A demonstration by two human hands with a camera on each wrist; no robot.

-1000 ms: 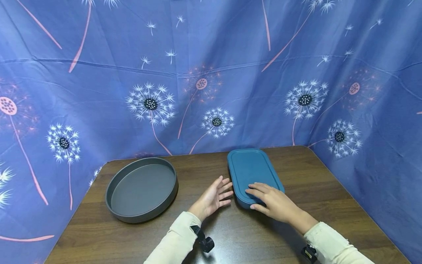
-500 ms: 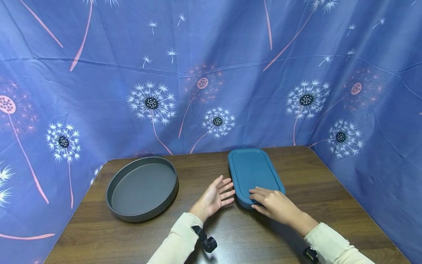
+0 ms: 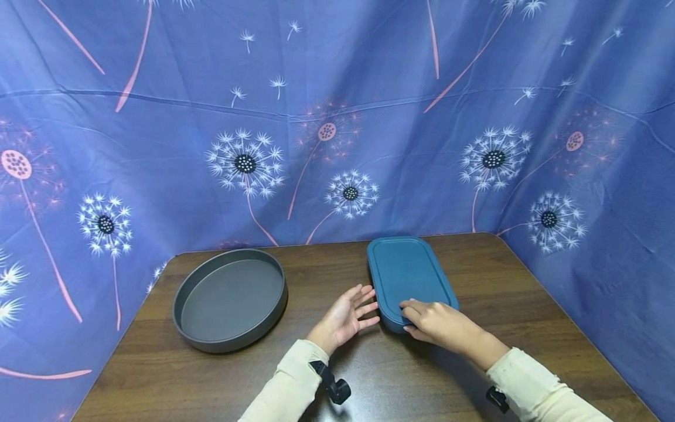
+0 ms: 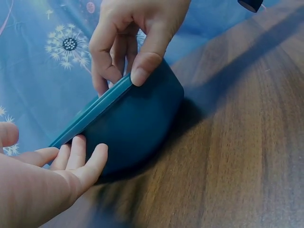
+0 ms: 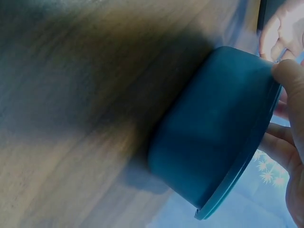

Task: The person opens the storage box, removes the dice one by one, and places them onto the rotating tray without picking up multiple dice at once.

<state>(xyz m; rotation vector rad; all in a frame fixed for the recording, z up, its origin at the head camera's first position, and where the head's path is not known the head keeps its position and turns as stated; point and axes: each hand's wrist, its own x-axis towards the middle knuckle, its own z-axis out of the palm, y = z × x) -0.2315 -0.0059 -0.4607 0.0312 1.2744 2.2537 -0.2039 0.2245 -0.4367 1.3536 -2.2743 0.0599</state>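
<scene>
A blue rectangular storage box (image 4: 142,118) stands on the table, covered by a flat lid (image 3: 408,269) of the same colour with rounded corners. My right hand (image 3: 445,329) is at its near end. There the thumb bears on the lid's rim from the side while curled fingers sit on top, so the rim is pinched between them, as the left wrist view shows. My left hand (image 3: 343,319) is beside the box's left side, palm turned towards it, fingers spread and fairly straight. Its fingertips (image 4: 78,142) reach the box's side just under the rim. What is inside the box is hidden.
A round dark grey pan (image 3: 230,302) with a low wall lies on the left of the brown wooden table (image 3: 337,264). Behind the table hangs a blue dandelion-print cloth (image 3: 295,70). Each wrist carries a small black camera mount (image 3: 334,387).
My right hand's fingers have drawn in from lying flatter on the lid to pinching its near rim. The left hand keeps its place by the box, shifting only slightly. Box and pan stay put.
</scene>
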